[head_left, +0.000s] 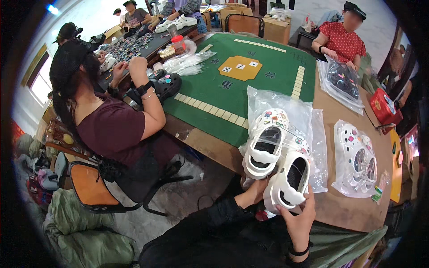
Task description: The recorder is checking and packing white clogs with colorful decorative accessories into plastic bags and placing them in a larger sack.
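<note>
A big table (pixel 344 210) with a green game mat (pixel 250 85) filled most of the room, and people sat around it. A person in a dark red shirt (pixel 111 129) sat at its left side, working on a black clog (pixel 167 84). A person in a red dotted top (pixel 342 42) sat at the far side, near a bag of dark clogs (pixel 342 80). A clear bag with white clogs (pixel 356 158) lay flat on the table, well to the right of the hands. Right at the near edge of the table, two white clogs (pixel 279 161) with small bright charms sat side by side, half inside a clear plastic bag (pixel 279 105). Their toes pointed away toward the mat, and their heels pointed back at the hands. The right hand (pixel 299 221) was closed around the heel end of the right clog, with the thumb up against it. The left hand (pixel 254 193) was tucked under the heel of the left clog, touching it; I could not tell how its fingers were curled. Both hands were just as near.
</note>
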